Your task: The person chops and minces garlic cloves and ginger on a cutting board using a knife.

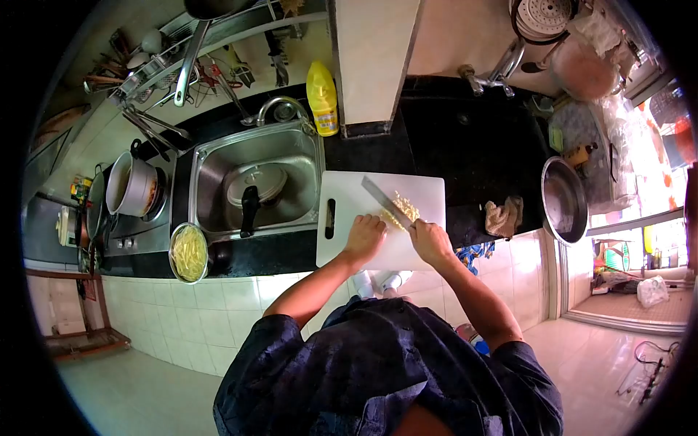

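A white cutting board (pixel 342 251) with a slot handle lies on the black counter in front of me. Small pale chopped pieces (pixel 401 208) are heaped on it. My right hand (pixel 430 242) is wrapped round the handle of a knife (pixel 384 197), whose broad blade slants to the upper left, against the pieces. Just left of them, my left hand (pixel 367 236) rests on the board with its fingers curled together. Whatever may be under those fingers is hidden.
Left of the board is a steel sink (pixel 211 156) with a lidded pot inside. A bowl of pale strips (pixel 189 253) sits at the counter's front edge. A yellow bottle (pixel 321 100) stands behind. To the right are a cloth (pixel 503 216) and a metal basin (pixel 564 200).
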`<state>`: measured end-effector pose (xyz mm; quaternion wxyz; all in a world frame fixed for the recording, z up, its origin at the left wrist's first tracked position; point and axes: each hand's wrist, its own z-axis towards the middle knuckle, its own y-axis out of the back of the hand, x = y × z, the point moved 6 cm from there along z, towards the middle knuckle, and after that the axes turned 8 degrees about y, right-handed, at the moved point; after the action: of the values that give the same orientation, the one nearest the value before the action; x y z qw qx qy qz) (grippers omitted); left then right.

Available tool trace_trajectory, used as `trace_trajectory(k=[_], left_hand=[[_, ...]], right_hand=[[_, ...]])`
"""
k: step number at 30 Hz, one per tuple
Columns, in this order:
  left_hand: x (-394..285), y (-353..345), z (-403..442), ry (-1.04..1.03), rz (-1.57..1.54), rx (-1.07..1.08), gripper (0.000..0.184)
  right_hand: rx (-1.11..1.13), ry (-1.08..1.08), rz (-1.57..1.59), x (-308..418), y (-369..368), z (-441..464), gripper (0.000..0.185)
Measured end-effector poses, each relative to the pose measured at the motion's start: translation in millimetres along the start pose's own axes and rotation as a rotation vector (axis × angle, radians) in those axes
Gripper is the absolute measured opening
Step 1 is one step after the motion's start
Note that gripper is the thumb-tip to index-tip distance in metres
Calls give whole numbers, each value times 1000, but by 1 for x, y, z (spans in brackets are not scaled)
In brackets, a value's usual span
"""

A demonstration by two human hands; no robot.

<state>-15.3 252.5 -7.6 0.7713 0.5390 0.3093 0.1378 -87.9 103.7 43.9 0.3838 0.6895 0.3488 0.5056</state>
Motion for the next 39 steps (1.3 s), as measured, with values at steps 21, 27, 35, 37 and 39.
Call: trace_trajectory(k=[21,27,35,37,39], left_hand=[[14,-2,-12,-33,18,-66,12],[18,-9,-14,-12,45,34,13],[11,3,-26,-32,31,-7,33],[-5,14,-25,1,11,16,50],[-33,21,-21,14,-6,50,67]], right_hand=[[-99,-160,23,-43,12,10,36],[-116,-139,15,-48,10,12,36],[-132,-208,417,-64,10,-10,33],[-140,-308,650,-62,14,-20,30],[-206,-311,748,-65,16,-27,26]])
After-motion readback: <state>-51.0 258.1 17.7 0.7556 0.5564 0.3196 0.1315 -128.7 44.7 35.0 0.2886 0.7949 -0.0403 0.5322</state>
